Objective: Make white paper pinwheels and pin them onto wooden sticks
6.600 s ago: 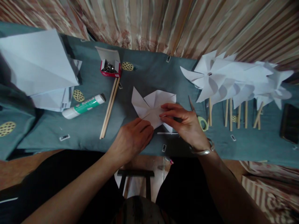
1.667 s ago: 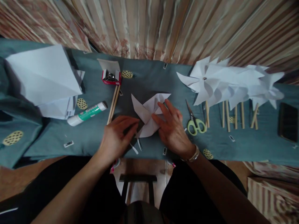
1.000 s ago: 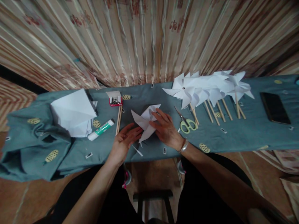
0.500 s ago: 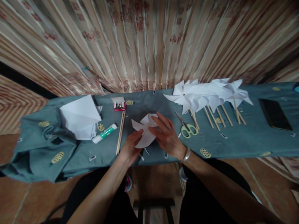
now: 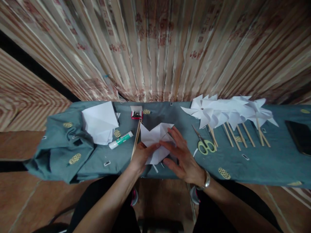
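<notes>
A folded white paper pinwheel is between my two hands, just above the front of the cloth-covered table. My left hand pinches its lower left part, thumb on top near the centre. From the right, my right hand holds the paper too; one fingertip presses near the centre by the left thumb, while other fingers rest at the right edge. Wooden sticks lie just beyond my left hand, partly hidden by it. Green-handled scissors lie to the right of my right hand.
Left on the table are stacked paper sheets and a glue stick. A small red box of metal pins stands behind the sticks. Pinwheels on sticks overlap at the back right, with a phone beyond. A curtain hangs behind.
The view has shifted, so the table's things appear further right and slightly lower. The right fingers have moved in to the pinwheel's centre, meeting the left thumb, and the paper has turned.
</notes>
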